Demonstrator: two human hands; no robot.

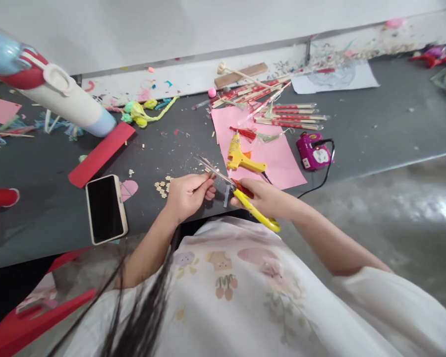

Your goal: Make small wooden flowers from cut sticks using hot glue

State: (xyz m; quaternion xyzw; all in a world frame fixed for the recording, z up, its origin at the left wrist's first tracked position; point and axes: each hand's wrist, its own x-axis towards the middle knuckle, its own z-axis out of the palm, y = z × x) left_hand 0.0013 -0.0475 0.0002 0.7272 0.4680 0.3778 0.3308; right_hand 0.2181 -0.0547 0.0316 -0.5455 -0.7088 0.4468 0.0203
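Observation:
My right hand (254,196) is closed around the handles of a pair of scissors (256,210), yellow on the outer side and red by the fingers. Their metal blades point up and to the left, passing over the fingertips of my left hand (191,193). Those fingers are pinched together on a short, thin wooden stick (213,175), mostly hidden by the fingers and lying at the blades. Just left of that hand is a small pile of cut wooden bits (162,187). A clear glue stick (226,196) lies below the scissors, by the table edge.
A yellow glue gun (241,157) rests on pink paper (282,166), its cord near a purple box (314,152). Red-wrapped sticks (290,118) lie behind. Leftward are a phone (104,208), a red strip (100,154), a tall bottle (70,101) and yellow clay pieces (138,113).

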